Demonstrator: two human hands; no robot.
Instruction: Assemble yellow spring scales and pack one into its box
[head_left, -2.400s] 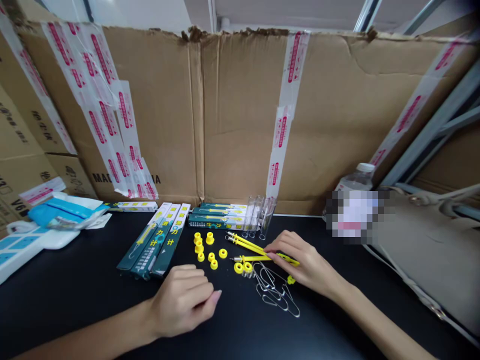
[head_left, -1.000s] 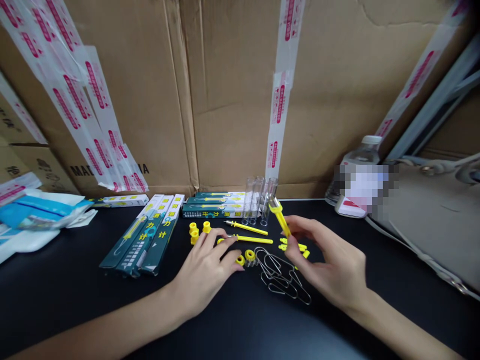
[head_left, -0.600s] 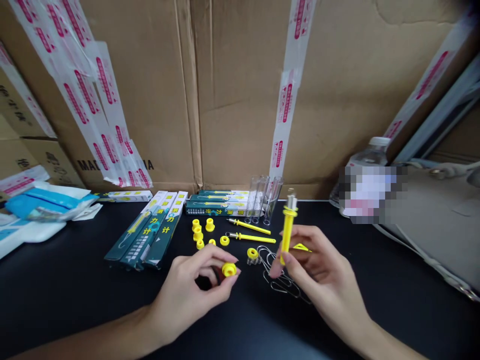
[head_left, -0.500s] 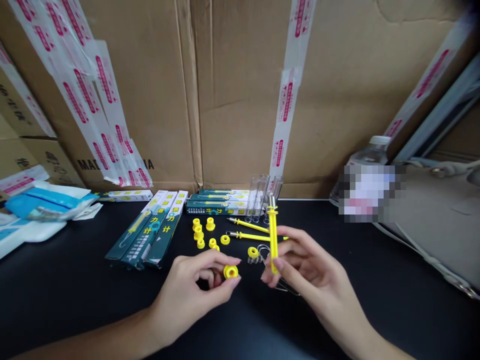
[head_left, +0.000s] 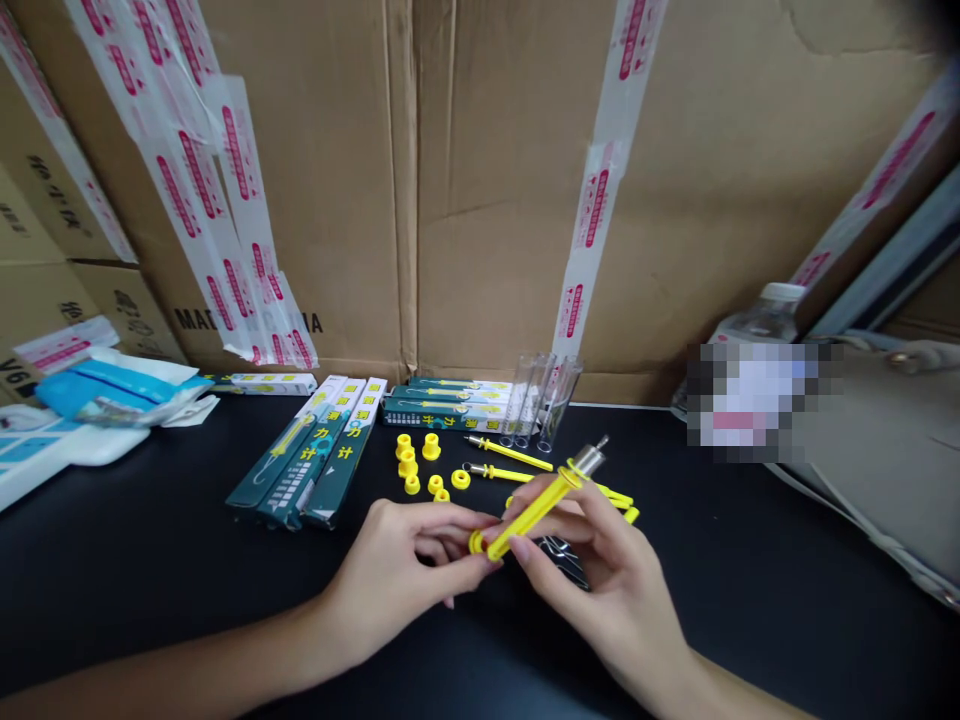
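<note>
Small yellow plastic collar [head_left: 476, 543] pinched in left hand [head_left: 399, 570]; slim yellow plastic rod [head_left: 534, 512] clamped in right hand [head_left: 611, 580], tilted, seemingly so lower end faces collar; contact uncertain. Flanged yellow plastic caps [head_left: 407, 464] grouped beyond, presumably for easy reach; clear cylindrical tubes [head_left: 560, 405] stood upright behind.

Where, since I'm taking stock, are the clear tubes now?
In the head view, the clear tubes stand right of centre, at the right end of the sideways green boxes and beyond the right hand.
</note>
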